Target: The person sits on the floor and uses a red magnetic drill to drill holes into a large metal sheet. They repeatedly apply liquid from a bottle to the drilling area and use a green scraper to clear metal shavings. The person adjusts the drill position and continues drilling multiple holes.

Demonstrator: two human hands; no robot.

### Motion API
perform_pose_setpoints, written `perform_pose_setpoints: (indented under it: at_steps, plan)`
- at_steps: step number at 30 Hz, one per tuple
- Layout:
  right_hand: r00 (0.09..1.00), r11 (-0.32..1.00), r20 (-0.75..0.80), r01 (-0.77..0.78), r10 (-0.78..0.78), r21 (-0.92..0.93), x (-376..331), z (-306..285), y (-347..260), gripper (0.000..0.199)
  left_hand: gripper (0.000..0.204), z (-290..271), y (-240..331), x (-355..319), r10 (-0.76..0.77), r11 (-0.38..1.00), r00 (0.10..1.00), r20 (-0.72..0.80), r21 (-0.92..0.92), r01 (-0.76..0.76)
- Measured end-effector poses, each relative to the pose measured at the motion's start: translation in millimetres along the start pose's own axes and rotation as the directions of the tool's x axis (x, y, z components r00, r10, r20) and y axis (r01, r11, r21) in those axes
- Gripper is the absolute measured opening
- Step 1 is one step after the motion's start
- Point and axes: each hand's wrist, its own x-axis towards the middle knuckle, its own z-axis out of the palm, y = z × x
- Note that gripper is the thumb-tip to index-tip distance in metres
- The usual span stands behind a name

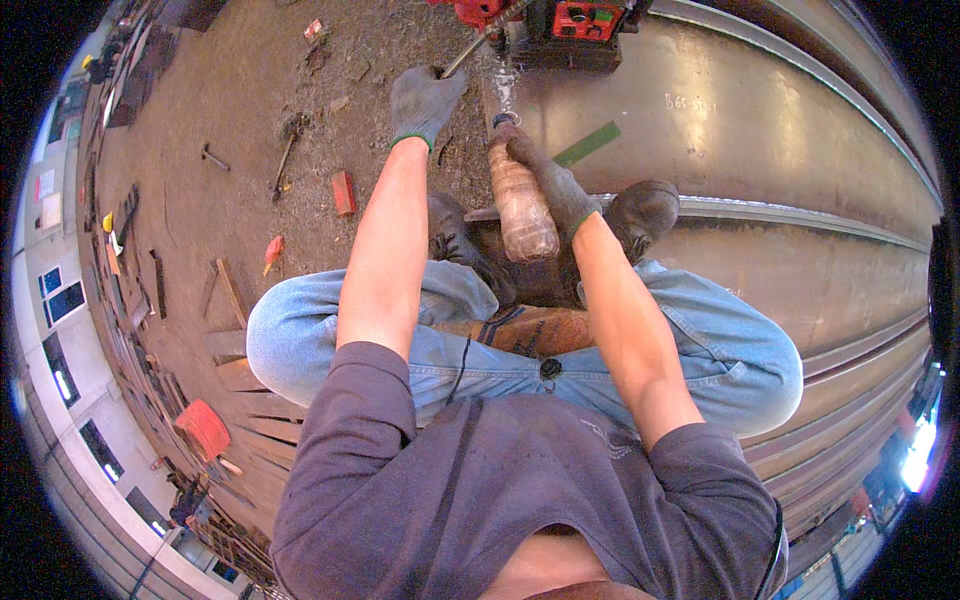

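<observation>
My left hand (425, 103), in a grey glove, is closed around a metal lever (468, 54) that slants up to a red and black drilling machine (582, 24). A soft plastic bottle (525, 215) with cloudy brownish contents is gripped by my right hand (556, 182), also gloved. Its dark cap points away from me, toward the machine's drilling end. White liquid (505, 95) is splashed on the steel beam (720, 125) between cap and machine. The drill tip is too small to make out.
Long steel beams with raised flanges run off to the right, one bearing a green strip (588, 145). Left of me, the dirt floor (230, 80) holds a red block (344, 192), a bolt-like piece (214, 157), scrap strips and a red shovel-like object (203, 430). My boots (642, 215) are close to the bottle.
</observation>
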Motion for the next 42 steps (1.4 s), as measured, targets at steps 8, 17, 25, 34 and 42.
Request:
perform_pose_setpoints:
  at_steps: [8, 17, 25, 34, 42]
  plan:
    - [0.993, 0.998, 0.120, -0.002, -0.005, 0.063, 32.3, -31.0, 14.6, 0.045, 0.052, -2.3, 6.5, -5.8, 0.082, 0.996, 0.992, -0.096, 0.049, -0.077]
    - [0.998, 0.999, 0.039, 0.038, -0.039, 0.011, 35.4, -28.7, 11.2, 0.041, 0.054, -4.8, 7.9, -0.2, 0.101, 0.990, 0.995, -0.007, 0.100, -0.100]
    - [0.995, 0.999, 0.098, 0.026, -0.023, -0.026, 43.8, -31.6, 15.2, 0.042, 0.055, 5.0, -7.7, 5.4, 0.138, 0.987, 0.986, -0.095, 0.096, -0.129]
    - [0.999, 0.997, 0.028, 0.026, -0.024, -0.066, 42.1, -31.0, 16.4, 0.046, 0.052, -6.2, 3.2, -2.4, 0.101, 0.988, 0.993, -0.057, 0.122, -0.094]
    - [0.999, 0.997, 0.027, 0.041, -0.040, -0.060, 47.5, -29.8, 14.2, 0.044, 0.053, -5.3, 4.8, 0.1, 0.123, 0.979, 0.991, -0.052, 0.168, -0.113]
